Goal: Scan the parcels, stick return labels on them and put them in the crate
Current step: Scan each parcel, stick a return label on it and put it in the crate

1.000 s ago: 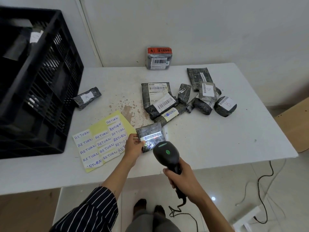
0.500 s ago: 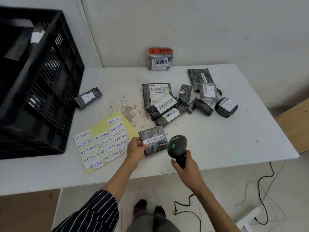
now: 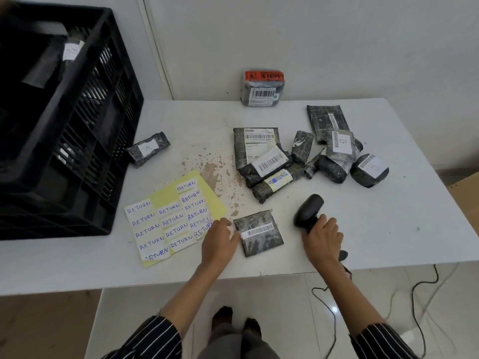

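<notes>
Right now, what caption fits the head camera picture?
Left hand by a barcoded parcel, right hand gripping the scanner, return labels nearby.

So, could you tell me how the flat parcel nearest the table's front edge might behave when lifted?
The flat parcel looks thin and lies flush on the table, so it is probably light and floppy. Its shiny, crinkled wrap may be slippery. It should not roll.
</notes>
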### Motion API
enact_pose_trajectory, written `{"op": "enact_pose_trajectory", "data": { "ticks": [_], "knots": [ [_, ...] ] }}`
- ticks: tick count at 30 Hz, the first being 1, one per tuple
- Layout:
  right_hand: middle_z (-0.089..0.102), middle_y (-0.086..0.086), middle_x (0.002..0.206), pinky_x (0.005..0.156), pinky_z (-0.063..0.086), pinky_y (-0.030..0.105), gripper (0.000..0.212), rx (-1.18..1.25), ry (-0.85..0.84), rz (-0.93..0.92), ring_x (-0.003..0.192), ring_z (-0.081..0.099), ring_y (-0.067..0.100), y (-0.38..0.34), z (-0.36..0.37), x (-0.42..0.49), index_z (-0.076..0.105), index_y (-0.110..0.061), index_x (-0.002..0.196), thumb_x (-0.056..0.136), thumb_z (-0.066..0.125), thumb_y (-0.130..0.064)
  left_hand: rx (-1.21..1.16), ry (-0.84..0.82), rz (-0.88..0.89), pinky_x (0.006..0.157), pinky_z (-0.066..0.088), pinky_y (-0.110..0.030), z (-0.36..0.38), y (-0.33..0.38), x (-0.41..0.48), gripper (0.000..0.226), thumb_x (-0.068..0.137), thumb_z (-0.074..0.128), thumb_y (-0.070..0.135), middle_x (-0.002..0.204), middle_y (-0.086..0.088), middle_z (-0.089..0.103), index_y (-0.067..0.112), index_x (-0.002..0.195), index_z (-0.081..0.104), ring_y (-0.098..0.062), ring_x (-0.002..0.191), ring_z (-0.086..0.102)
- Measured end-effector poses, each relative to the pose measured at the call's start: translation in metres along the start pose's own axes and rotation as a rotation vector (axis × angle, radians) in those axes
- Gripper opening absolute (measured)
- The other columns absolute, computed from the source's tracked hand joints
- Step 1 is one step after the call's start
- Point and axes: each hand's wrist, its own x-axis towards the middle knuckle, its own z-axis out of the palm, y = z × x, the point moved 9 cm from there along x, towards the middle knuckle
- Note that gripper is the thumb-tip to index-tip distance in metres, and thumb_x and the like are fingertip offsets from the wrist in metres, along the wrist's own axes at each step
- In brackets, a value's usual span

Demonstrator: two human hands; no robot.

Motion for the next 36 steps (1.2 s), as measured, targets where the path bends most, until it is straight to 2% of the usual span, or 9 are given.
{"op": "enact_pose_trajectory", "data": {
  "ticks": [3, 5, 8, 11, 13, 18, 23, 32, 36],
  "knots": [
    [0.049, 0.032, 0.117, 0.086, 0.04, 0.045, 0.068, 0.037, 0.148, -0.001, 0.099, 0.051, 0.043, -0.021, -0.026, -0.016, 0.042, 0.011, 0.128, 0.068, 0.068, -0.007, 0.145, 0.074, 0.174, 0.088, 0.044, -0.034, -0.026, -0.007, 0.01, 0.031, 0.091, 0.055, 0.013, 0.12, -0.009, 0.052, 0.008, 0.122, 0.053, -0.023, 0.113, 0.048],
    [0.056, 0.023, 0.104, 0.078, 0.042, 0.042, 0.048, 0.161, 0.256, -0.201, 0.089, 0.054, 0.038, -0.063, -0.041, -0.03, 0.056, 0.006, 0.11, 0.065, 0.07, -0.002, 0.246, 0.076, 0.241, 0.1, 0.036, -0.038, -0.039, -0.018, 0.02, 0.038, 0.088, 0.055, 0.003, 0.136, -0.011, 0.045, 0.008, 0.125, 0.053, -0.027, 0.126, 0.041],
    [0.059, 0.014, 0.088, 0.071, 0.039, 0.039, 0.011, 0.362, 0.1, -0.512, 0.08, 0.054, 0.033, -0.139, -0.037, -0.049, 0.062, -0.002, 0.087, 0.077, 0.066, -0.003, 0.353, -0.024, 0.253, 0.115, 0.011, -0.035, -0.05, -0.039, 0.036, 0.053, 0.085, 0.053, 0.001, 0.155, -0.006, 0.021, 0.013, 0.135, 0.045, -0.023, 0.143, 0.017],
    [0.059, 0.011, 0.106, 0.085, 0.036, 0.038, 0.016, 0.47, -0.104, -0.67, 0.1, 0.052, 0.029, -0.195, -0.014, -0.061, 0.062, -0.004, 0.102, 0.089, 0.054, -0.009, 0.423, -0.159, 0.248, 0.116, -0.002, -0.035, -0.055, -0.054, 0.048, 0.064, 0.084, 0.054, 0.004, 0.159, -0.001, 0.005, 0.02, 0.143, 0.034, -0.019, 0.146, 0.002],
    [0.056, 0.008, 0.115, 0.087, 0.031, 0.034, 0.021, 0.433, -0.131, -0.713, 0.107, 0.049, 0.025, -0.219, 0.0, -0.061, 0.059, -0.007, 0.111, 0.093, 0.049, -0.012, 0.453, -0.242, 0.253, 0.116, -0.005, -0.038, -0.057, -0.061, 0.051, 0.068, 0.084, 0.056, 0.006, 0.159, 0.0, -0.002, 0.023, 0.145, 0.029, -0.018, 0.146, -0.004],
    [0.052, 0.01, 0.118, 0.089, 0.033, 0.034, 0.027, 0.366, -0.14, -0.626, 0.105, 0.049, 0.027, -0.242, 0.018, -0.046, 0.054, -0.007, 0.119, 0.095, 0.044, -0.014, 0.52, -0.373, 0.249, 0.117, -0.005, -0.039, -0.054, -0.073, 0.054, 0.07, 0.089, 0.055, 0.016, 0.158, 0.001, -0.011, 0.029, 0.148, 0.019, -0.016, 0.146, -0.01],
    [0.052, 0.01, 0.121, 0.091, 0.038, 0.037, 0.032, 0.41, -0.138, -0.563, 0.107, 0.05, 0.026, -0.256, 0.024, -0.033, 0.051, -0.007, 0.124, 0.094, 0.048, -0.018, 0.521, -0.399, 0.24, 0.118, 0.0, -0.041, -0.054, -0.075, 0.058, 0.07, 0.091, 0.056, 0.016, 0.158, 0.002, -0.011, 0.028, 0.149, 0.018, -0.016, 0.146, -0.008],
    [0.052, 0.014, 0.086, 0.064, 0.03, 0.032, 0.012, 0.434, -0.039, -0.603, 0.075, 0.047, 0.03, -0.266, 0.02, -0.03, 0.055, 0.0, 0.089, 0.091, 0.045, -0.006, 0.522, -0.386, 0.239, 0.119, 0.004, -0.039, -0.055, -0.08, 0.062, 0.078, 0.091, 0.059, 0.023, 0.158, 0.006, -0.009, 0.02, 0.151, 0.01, -0.013, 0.146, -0.004],
    [0.039, 0.005, 0.067, 0.056, 0.023, 0.03, 0.024, 0.445, 0.076, -0.662, 0.058, 0.035, 0.022, -0.264, 0.012, -0.038, 0.045, -0.007, 0.077, 0.087, 0.026, -0.018, 0.506, -0.386, 0.238, 0.118, 0.004, -0.038, -0.055, -0.08, 0.064, 0.079, 0.091, 0.06, 0.024, 0.158, 0.007, -0.009, 0.02, 0.151, 0.009, -0.012, 0.146, -0.004]
  ]
}}
